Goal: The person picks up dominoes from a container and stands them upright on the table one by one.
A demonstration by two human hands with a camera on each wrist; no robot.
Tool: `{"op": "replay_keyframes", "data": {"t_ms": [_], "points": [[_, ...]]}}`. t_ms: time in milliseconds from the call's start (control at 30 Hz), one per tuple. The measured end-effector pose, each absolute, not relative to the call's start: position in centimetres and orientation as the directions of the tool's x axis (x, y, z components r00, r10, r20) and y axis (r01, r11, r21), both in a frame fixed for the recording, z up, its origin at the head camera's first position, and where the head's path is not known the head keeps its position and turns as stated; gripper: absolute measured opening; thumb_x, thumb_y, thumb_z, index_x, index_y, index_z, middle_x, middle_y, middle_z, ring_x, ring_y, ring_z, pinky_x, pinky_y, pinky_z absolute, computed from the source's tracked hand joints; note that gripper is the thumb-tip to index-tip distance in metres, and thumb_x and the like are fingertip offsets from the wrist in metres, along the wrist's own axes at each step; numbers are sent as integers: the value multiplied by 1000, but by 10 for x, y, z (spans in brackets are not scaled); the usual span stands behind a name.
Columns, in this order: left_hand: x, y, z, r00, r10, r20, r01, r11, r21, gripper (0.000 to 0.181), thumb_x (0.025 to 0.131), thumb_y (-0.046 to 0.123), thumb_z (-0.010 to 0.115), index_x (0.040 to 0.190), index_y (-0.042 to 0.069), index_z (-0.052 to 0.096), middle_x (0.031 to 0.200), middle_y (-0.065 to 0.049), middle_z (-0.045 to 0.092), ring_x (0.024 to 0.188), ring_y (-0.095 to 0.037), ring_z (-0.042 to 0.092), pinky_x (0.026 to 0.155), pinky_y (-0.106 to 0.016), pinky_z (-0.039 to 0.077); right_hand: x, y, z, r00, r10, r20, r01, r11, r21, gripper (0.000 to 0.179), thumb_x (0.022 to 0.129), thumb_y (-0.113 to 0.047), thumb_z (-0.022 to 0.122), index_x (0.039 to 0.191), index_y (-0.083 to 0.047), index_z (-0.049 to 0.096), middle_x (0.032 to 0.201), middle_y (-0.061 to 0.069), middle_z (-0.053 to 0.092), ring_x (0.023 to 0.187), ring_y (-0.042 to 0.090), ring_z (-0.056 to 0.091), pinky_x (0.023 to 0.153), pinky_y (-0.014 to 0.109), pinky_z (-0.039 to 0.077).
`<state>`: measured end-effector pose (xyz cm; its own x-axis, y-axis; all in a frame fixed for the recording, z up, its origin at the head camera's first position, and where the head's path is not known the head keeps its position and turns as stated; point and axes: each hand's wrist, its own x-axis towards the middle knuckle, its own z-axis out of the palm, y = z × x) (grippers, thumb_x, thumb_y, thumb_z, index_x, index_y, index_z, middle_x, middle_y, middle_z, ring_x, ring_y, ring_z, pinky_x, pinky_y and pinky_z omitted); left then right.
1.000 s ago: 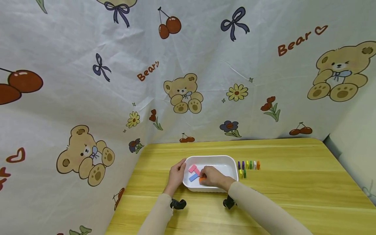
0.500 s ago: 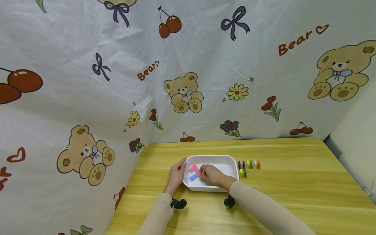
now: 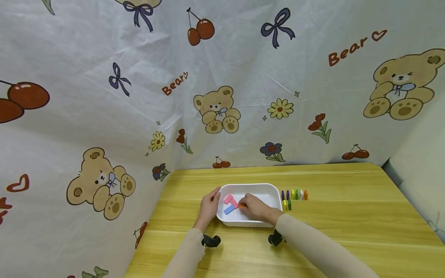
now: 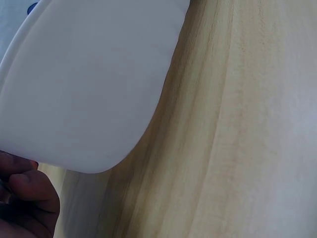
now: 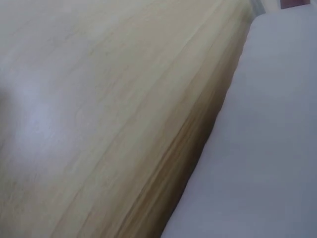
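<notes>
Two sleeves nearest, left sleeve (image 3: 185, 251) and right sleeve (image 3: 320, 243), each with a black wrist unit (image 3: 211, 241) underneath. Next the white tray (image 3: 240, 223), flat on the table (image 3: 330, 220). Left hand (image 3: 208, 208): thumb and fingers curled on the tray's left edge, presumably to stop it sliding. Right hand (image 3: 256, 208) comes over the near right corner, fingertips clamped on an orange block (image 3: 242, 205) inside, left of centre; a pinch makes sense for a piece that small. Can't tell if the block is off the floor. Just left of it: blue block (image 3: 229, 209), then two pink blocks (image 3: 228, 199), which look to be touching. Obstructions: the right hand covers part of the tray floor, and the tray wall fills much of both wrist views, so no loose block is visible there. Just beyond the right wall, small blocks stand upright: near row (image 3: 289, 205) yellow, green; far row (image 3: 297, 194) purple, purple, yellow, green, white, orange. Probably spaced to keep each one separate. Behind the table, bear-print cloth (image 3: 243, 69).
</notes>
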<state>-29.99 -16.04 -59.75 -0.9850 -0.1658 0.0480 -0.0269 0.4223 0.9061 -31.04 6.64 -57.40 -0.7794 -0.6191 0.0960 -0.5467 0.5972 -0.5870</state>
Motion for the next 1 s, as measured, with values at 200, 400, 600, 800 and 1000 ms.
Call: {"op": "replay_keyframes", "data": {"t_ms": [200, 400, 600, 800, 1000], "points": [[-299, -160, -599, -986, -159, 54, -20, 433, 901, 39, 109, 32, 53, 144, 18, 62, 149, -5, 60, 138, -29, 55, 111, -47, 48, -313, 74, -578, -760, -643, 95, -562, 577, -592, 16, 97, -11, 67, 109, -1, 72, 92, 2, 59, 84, 12, 52, 79, 32, 48], [-300, -160, -600, -985, -162, 59, -17, 435, 900, 39, 109, 32, 54, 144, 18, 63, 148, -5, 61, 138, -28, 55, 111, -46, 48, -313, 81, -576, -752, -645, 138, -573, 534, -622, 10, 95, -7, 69, 104, -2, 70, 88, 1, 59, 82, 10, 52, 77, 30, 49], [-299, -160, -599, -985, -162, 60, -17, 435, 900, 38, 109, 31, 53, 144, 18, 63, 148, -5, 61, 138, -29, 55, 111, -47, 48, -311, 83, -573, -773, -628, 90, -525, 554, -646, 8, 95, -6, 70, 103, -3, 69, 90, 0, 60, 86, 11, 54, 79, 30, 49], [-299, -160, -598, -985, -160, 59, -15, 428, 904, 38, 109, 31, 53, 143, 19, 63, 149, -5, 60, 139, -29, 55, 112, -47, 47, -308, 88, -561, -776, -626, 74, -502, 543, -673, 11, 96, -4, 70, 106, -1, 69, 94, 1, 63, 89, 13, 56, 80, 30, 51], [-299, -161, -597, -984, -167, 55, -20, 418, 908, 37, 109, 31, 53, 143, 21, 64, 148, -5, 61, 139, -28, 54, 112, -46, 47, -308, 99, -553, -750, -653, 103, -544, 522, -657, 14, 97, -5, 69, 109, 0, 68, 96, 1, 63, 90, 12, 56, 81, 30, 52]]}}
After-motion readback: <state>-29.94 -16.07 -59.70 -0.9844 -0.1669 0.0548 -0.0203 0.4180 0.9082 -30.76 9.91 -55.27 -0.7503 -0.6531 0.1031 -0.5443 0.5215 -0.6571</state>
